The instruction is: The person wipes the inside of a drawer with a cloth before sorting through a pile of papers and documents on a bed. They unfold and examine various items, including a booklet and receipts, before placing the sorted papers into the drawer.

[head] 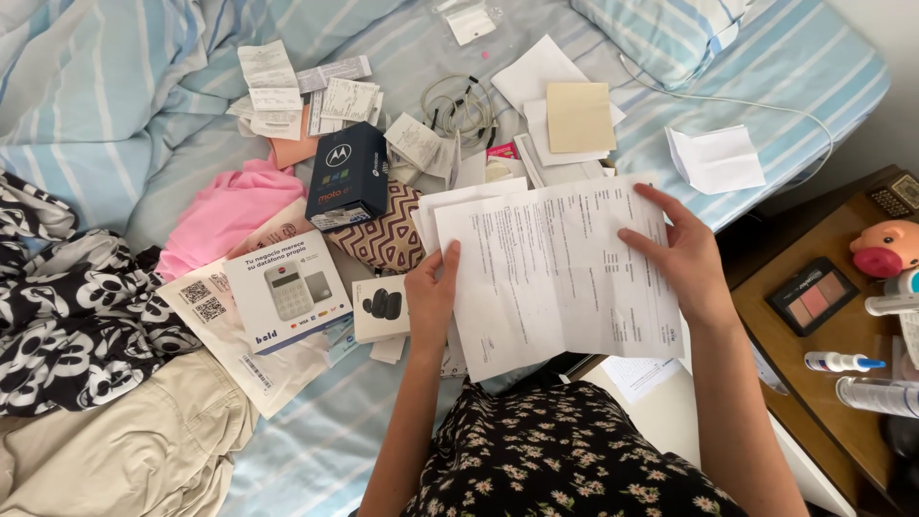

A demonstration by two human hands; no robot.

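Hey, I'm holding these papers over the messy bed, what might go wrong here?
Both hands, left hand and right hand, pinch only the edges of the papers, so a loose sheet underneath might slip out. If one drops, it may get lost among the receipts and boxes on the bed. It could also slide into the gap by the nightstand.

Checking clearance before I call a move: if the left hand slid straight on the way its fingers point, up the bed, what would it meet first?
Probably the patterned brown pouch, just beyond the left hand, which holds the printed sheet. Depth is hard to judge; it might pass over it.
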